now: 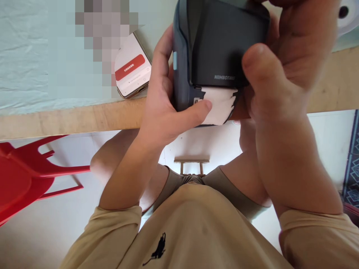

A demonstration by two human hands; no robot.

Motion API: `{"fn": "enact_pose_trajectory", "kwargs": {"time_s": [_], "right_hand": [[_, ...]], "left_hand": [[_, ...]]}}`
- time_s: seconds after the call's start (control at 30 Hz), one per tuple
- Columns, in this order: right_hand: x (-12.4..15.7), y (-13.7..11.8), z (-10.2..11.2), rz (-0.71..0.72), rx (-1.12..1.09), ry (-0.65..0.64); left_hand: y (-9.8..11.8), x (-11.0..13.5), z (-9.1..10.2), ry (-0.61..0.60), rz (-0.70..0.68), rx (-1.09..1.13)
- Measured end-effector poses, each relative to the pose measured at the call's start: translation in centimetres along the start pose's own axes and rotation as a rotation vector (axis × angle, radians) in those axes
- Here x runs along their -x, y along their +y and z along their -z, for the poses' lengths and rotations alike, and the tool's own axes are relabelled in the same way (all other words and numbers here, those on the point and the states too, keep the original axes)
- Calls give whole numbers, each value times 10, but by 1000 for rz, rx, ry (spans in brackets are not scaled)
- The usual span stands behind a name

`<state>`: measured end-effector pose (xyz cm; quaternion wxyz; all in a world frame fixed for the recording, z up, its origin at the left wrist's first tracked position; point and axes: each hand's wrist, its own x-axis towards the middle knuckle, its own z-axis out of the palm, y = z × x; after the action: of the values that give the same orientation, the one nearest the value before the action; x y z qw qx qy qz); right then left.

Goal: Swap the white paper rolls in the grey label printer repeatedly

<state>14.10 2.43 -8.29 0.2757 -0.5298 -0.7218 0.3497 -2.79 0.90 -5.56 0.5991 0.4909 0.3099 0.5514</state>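
Note:
Both my hands hold a dark label printer (221, 45) marked NIIMBOT, raised at the table's edge. My left hand (168, 104) wraps round its left side, the thumb pressed on a torn-edged strip of white label paper (221, 106) that sticks out below the lid. On the right side, my right hand (283, 74) grips the printer, its thumb lying against the lid's lower right. The fingers of my right hand are mostly hidden behind the printer or cut off by the top of the view.
A phone (133, 67) with a red button on its screen lies on the table (112, 116), left of the printer. A white round object (347, 15) with a dark centre stands at the top right. A red chair (25, 172) is at the lower left.

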Motion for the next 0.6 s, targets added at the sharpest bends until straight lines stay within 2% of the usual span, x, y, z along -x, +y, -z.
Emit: {"fn": "enact_pose_trajectory", "kwargs": {"time_s": [0.17,0.37,0.5,0.6], "right_hand": [[3,4,-4,-4,-6,-27],[15,18,-17,-1,-24,-60],[19,21,-22,2,-35,-74],[22,19,-20,4,-43,-83]], "left_hand": [[5,1,-5,7,38,159],[9,6,-9,52,43,114],[9,5,-8,-15,34,141],[12,3,-19,83,72,225]]}}
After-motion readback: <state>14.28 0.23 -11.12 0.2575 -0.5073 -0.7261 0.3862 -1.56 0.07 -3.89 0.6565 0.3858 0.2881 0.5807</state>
